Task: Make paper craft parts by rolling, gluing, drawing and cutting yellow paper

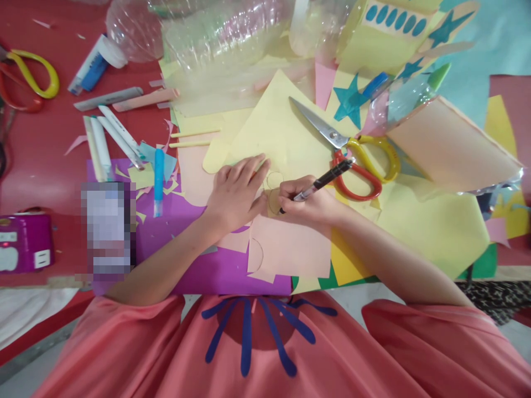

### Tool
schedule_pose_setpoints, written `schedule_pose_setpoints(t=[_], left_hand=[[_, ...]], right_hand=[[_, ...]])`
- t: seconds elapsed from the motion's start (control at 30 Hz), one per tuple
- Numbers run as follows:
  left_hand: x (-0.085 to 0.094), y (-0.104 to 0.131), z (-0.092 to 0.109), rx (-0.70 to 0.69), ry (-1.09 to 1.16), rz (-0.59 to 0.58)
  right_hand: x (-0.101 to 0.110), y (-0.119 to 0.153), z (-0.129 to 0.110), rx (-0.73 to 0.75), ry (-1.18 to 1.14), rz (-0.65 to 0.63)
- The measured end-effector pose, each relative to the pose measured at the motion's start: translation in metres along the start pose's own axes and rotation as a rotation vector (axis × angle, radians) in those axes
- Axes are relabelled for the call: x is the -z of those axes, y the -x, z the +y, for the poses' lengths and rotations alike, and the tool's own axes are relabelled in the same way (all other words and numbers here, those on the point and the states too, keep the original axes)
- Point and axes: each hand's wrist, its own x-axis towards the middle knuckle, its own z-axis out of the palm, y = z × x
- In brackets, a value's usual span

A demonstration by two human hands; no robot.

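Between my fingers and thumb, my right hand [302, 199] grips a black and silver pen [329, 179], its tip down on pale yellow paper [265, 135]. Rounded outlines are drawn on the paper beside the tip. My left hand [238, 190] lies flat with fingers stretched out, pressing on the paper left of the drawing. Just below both hands is a pink paper piece [292, 246] with a curved pencil-like line at its left. Scissors [344, 146] with red and yellow handles lie spread right of the pen.
Several markers [120, 135] and a glue stick [92, 63] lie at the left, near a blurred phone-like object [108, 226]. Clear plastic bottles [224, 33] fill the back. A blue paper star [349, 101] and a pink-sided box [450, 146] sit at the right. More scissors [29, 77] lie far left.
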Motion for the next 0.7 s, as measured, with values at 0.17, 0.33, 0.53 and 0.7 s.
schedule_pose_setpoints(t=[0.17,0.33,0.53,0.7], left_hand=[[-0.0015,0.0004,-0.0012,-0.011,-0.001,0.023],[-0.0026,0.0009,-0.0016,-0.019,-0.001,0.047],[-0.0028,0.0011,-0.0019,-0.014,0.001,0.043],[-0.002,0.0011,-0.0016,-0.013,0.012,0.043]], right_hand=[[0.002,-0.0003,-0.0006,-0.014,0.015,0.0],[0.003,-0.0003,-0.0004,0.009,-0.012,-0.039],[0.0043,0.0001,0.0013,0.02,-0.007,-0.033],[0.0033,0.0005,0.0003,0.001,-0.059,-0.075]])
